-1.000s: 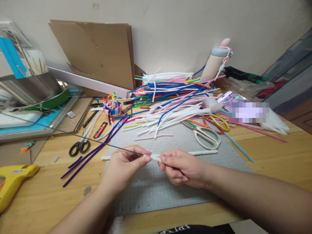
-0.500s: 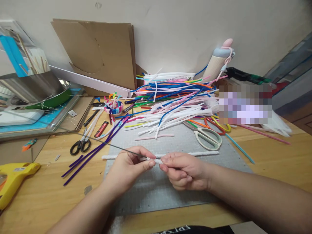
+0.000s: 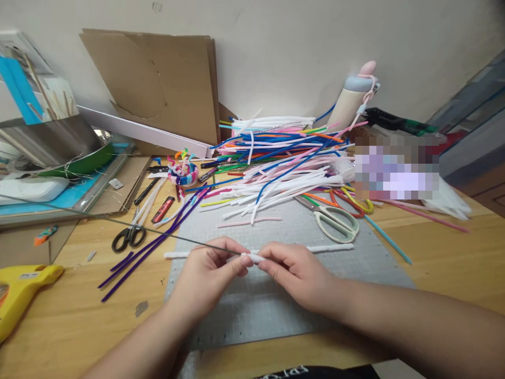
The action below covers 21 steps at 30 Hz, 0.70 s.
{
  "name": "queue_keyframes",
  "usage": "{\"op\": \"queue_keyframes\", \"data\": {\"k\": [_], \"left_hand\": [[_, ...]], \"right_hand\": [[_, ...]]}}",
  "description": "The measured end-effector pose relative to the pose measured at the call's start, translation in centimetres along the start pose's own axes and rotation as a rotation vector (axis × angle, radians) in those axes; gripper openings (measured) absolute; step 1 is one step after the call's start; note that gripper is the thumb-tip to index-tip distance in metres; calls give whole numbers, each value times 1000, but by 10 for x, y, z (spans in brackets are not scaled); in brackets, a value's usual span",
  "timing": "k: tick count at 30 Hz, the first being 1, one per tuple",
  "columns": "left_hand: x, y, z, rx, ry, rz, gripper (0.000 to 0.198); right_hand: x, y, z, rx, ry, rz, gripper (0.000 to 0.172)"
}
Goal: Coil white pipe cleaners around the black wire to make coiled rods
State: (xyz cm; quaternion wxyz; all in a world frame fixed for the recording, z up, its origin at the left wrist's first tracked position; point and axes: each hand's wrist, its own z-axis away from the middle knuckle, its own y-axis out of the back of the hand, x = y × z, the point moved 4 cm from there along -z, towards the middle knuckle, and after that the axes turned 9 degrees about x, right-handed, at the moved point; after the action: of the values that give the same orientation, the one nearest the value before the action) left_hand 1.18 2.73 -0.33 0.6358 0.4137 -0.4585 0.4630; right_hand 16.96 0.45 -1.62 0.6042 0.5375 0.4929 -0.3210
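Note:
My left hand (image 3: 213,273) and my right hand (image 3: 302,271) meet over the grey cutting mat (image 3: 295,326), thumbs and forefingers closed in pinches. Between the fingertips shows a short white fuzzy coil (image 3: 255,258), which looks like wound pipe cleaner. A thin dark wire (image 3: 158,229) runs from my left fingers far off to the left. How it joins the coil is hidden by the fingers. Just behind both hands, a long white pipe cleaner (image 3: 331,247) lies across the mat, partly covered by them.
Beyond the mat is a pile of coloured pipe cleaners (image 3: 292,152). Pale-handled scissors (image 3: 337,223) lie right, black scissors (image 3: 129,238) and purple pipe cleaners (image 3: 158,242) left. A yellow glue gun (image 3: 31,279) is at the left edge; a bottle (image 3: 349,100) stands behind.
My right hand has rolled over, so its back faces up where curled fingers showed before. The dark wire sits slightly lower on the left. My left hand keeps its pinch.

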Motion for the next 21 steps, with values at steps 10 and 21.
{"op": "queue_keyframes", "data": {"k": [10, 21], "left_hand": [[2, -2, 4, -32, -33, -22, 13], [4, -2, 4, -129, -128, -135, 11]], "right_hand": [[-7, 3, 5, -46, 95, 110, 26], [7, -14, 7, -426, -639, -833, 27]]}}
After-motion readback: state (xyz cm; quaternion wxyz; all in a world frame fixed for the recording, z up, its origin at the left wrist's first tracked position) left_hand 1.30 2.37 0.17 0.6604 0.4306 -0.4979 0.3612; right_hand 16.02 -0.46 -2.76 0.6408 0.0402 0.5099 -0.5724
